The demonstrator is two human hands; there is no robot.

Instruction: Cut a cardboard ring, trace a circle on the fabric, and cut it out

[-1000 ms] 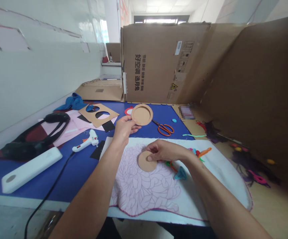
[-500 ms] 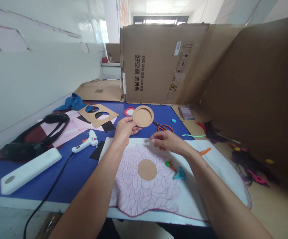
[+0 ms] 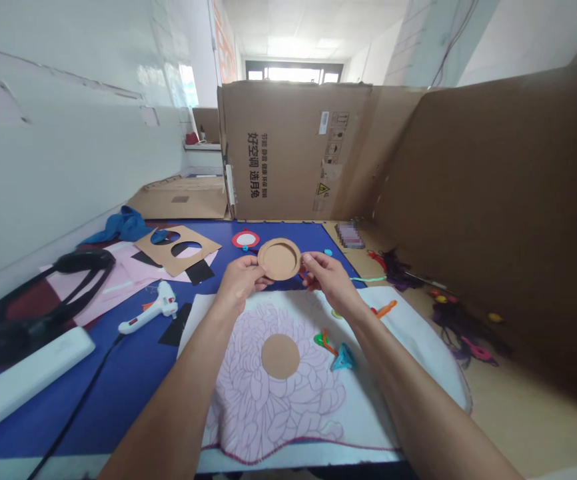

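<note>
Head view: the left hand (image 3: pixel 242 280) and right hand (image 3: pixel 326 273) hold the cardboard dish (image 3: pixel 279 261) by opposite rims, near the cloth's (image 3: pixel 421 340) far edge. 1 disc (image 3: pixel 280 357) lies on the cloth, the glue gun (image 3: pixel 149 310) left of it.

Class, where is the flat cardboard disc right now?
In the head view, the flat cardboard disc lies on the flower-patterned cloth, below centre, left of the blue triangular piece and below the rimmed cardboard disc in the left hand.
</note>
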